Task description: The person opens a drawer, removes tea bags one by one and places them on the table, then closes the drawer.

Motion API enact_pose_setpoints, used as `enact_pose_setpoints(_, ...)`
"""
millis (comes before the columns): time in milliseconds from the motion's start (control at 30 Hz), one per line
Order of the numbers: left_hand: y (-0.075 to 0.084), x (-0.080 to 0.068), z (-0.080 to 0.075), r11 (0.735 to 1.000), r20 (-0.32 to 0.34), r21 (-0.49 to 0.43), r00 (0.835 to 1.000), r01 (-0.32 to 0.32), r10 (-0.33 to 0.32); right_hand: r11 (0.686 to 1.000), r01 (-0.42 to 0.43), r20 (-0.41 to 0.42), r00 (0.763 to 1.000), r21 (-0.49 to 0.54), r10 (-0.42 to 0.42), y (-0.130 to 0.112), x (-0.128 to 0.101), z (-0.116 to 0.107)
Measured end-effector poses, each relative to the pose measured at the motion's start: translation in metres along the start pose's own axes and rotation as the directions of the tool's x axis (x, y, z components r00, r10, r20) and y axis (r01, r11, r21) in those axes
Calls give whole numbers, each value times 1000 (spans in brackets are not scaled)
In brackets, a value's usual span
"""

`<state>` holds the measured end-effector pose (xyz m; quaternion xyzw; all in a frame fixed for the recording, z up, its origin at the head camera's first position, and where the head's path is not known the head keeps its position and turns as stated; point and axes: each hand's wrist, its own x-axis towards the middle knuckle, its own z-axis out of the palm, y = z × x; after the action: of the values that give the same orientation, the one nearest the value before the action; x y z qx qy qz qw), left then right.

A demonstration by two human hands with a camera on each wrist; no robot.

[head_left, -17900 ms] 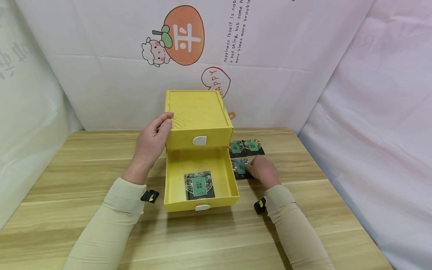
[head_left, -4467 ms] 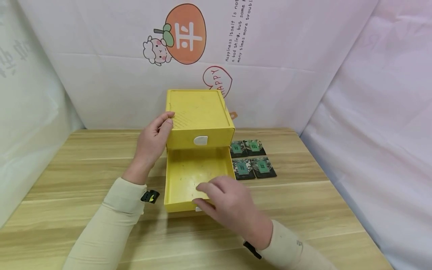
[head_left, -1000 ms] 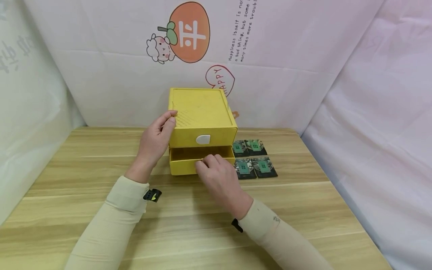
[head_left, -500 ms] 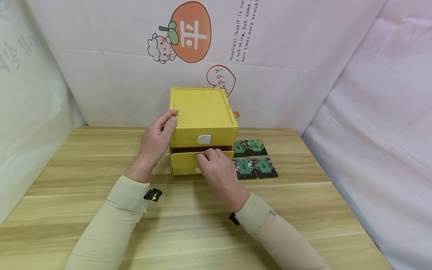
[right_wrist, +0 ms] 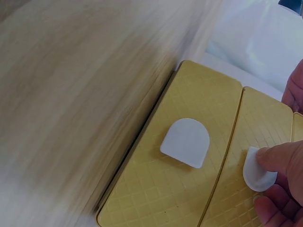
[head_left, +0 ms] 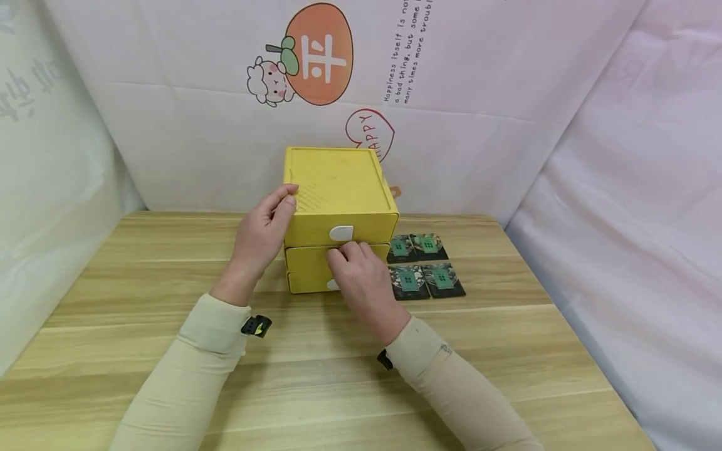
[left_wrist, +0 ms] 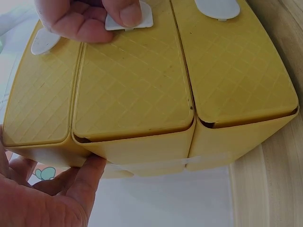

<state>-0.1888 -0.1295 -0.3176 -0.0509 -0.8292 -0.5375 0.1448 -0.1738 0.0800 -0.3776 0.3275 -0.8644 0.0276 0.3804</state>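
Small yellow plastic drawer chest point(head_left: 337, 207) with a quilted diamond pattern stands upright near the middle of the far edge of the light wooden table point(head_left: 141, 351), its back close to the white backdrop sheet. All drawer fronts sit flush with the body, each bearing a white half-round pull tab point(right_wrist: 185, 142).

Right hand point(head_left: 361, 279) is against the chest's front, fingers bent, fingertips point(right_wrist: 279, 158) resting on the white tab of the middle drawer point(left_wrist: 132, 85). The wrist views show a fingertip pressing on the tab's face; whether anything is pinched cannot be told. The lowest tab peeks out beside the hand in the head view.

Left hand point(head_left: 261, 233) grips the chest's left side, thumb at the top left front corner, fingers wrapped round the side wall; the left wrist view shows fingers point(left_wrist: 90, 172) touching the chest's edge.

Four dark square cards with green centres point(head_left: 425, 265) lie flat in a two-by-two block just beside the chest's right side, toward the table's far right corner, edges touching one another, apart from both hands.

Both forearms wear cream sleeves point(head_left: 186, 376); a black-and-yellow clip point(head_left: 255, 326) sits at the left wrist.
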Motion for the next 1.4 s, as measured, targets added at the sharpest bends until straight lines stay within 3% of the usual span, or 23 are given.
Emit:
enact_pose_setpoints(700,-3,2,1,1000,1,11,1000,7,-7,1000,-6,3,1000,7,6,2,2,6)
enact_pose_setpoints(1067,-1,3,1,1000,-1,17,1000,2,-2,999,11,-86,996,43,-7,3,-2,4)
enact_pose_setpoints(1267,1,3,0,1000,-4,15,1000,7,-7,997,54,-105,993,51,-49,3,-5,1)
enact_pose_setpoints(1400,0,3,-1,1000,-10,10,1000,11,-11,996,88,-75,994,31,-85,1,-9,1)
